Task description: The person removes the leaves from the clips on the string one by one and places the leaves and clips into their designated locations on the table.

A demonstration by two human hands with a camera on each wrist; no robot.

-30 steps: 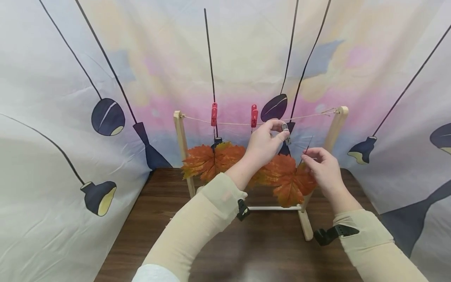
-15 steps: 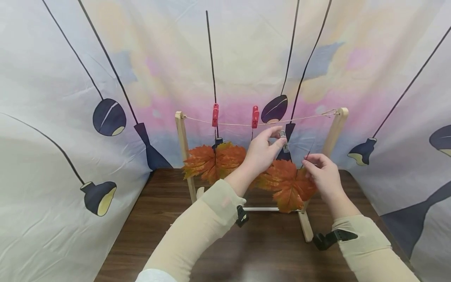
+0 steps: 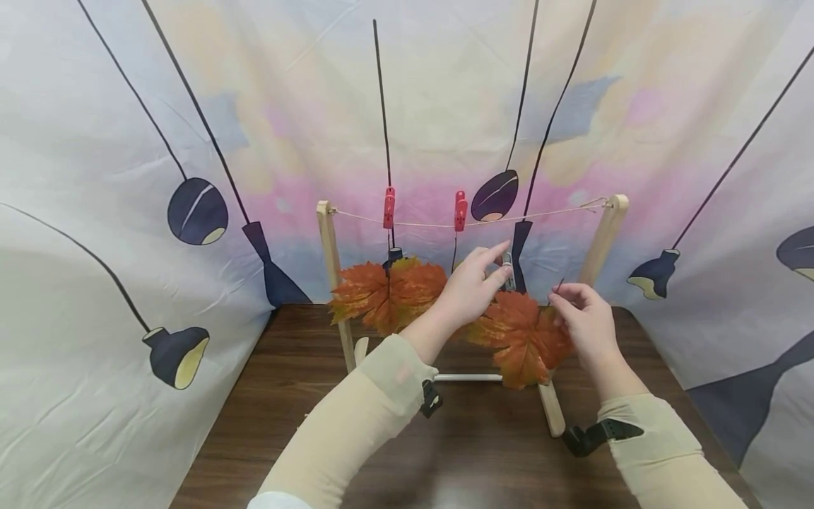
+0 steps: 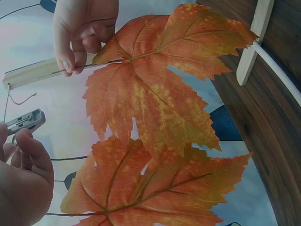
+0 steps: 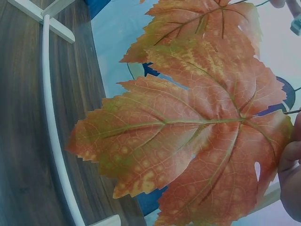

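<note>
In the head view, my left hand (image 3: 467, 290) holds a grey clothespin (image 3: 508, 271) between thumb and fingers, index finger stretched out above it. The left wrist view shows this clothespin (image 4: 29, 121) close up, apart from any leaf. My right hand (image 3: 586, 317) pinches the thin dark stem (image 4: 87, 67) of an orange maple leaf (image 3: 524, 346), which hangs below the fingertips. The right wrist view shows the leaf's (image 5: 202, 123) broad veined face, with part of the right hand at the edge. Left of it hang more orange leaves (image 3: 381, 293), partly hidden behind my left arm.
A string (image 3: 422, 225) runs between two wooden posts (image 3: 600, 244). On it sit two red clothespins, one at left (image 3: 389, 208) and one near the middle (image 3: 461, 211). A white crossbar (image 3: 467, 377) joins the stand's feet on the brown table (image 3: 483, 452). Patterned cloth surrounds it.
My left hand has moved down with the grey clothespin, and its index finger has straightened. My right hand has dropped slightly with the leaf, whose stem shows less above the fingers.
</note>
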